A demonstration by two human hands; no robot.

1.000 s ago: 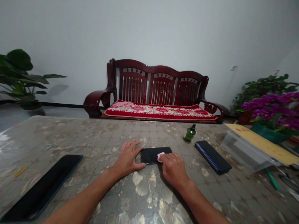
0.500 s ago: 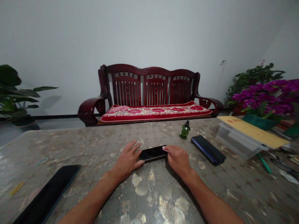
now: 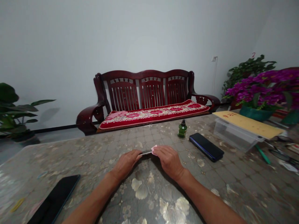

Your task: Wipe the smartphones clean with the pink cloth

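In the middle of the table I hold a phone (image 3: 146,153), seen almost edge-on as a thin light strip. My left hand (image 3: 128,161) is closed on its left end. Fingers of my right hand (image 3: 170,160) are closed round a small pink cloth (image 3: 154,149), pressed at the phone's right end. Most of the phone's faces are hidden from me. Beyond my right hand stands a small green spray bottle (image 3: 182,128) with a black top. Right of that lies a dark phone (image 3: 206,147) with a blue edge.
A black tablet-like slab (image 3: 56,199) lies at the front left, near a yellow band (image 3: 17,205). At the right sit a clear plastic box (image 3: 235,134) under a yellow envelope (image 3: 249,124), a green pen (image 3: 263,154) and purple flowers (image 3: 263,88). A wooden bench (image 3: 149,74) stands behind the table.
The phone has tipped from showing its dark screen to nearly edge-on. My left hand has closed on its end, and my right hand with the pink cloth has shifted left. The view has tilted slightly.
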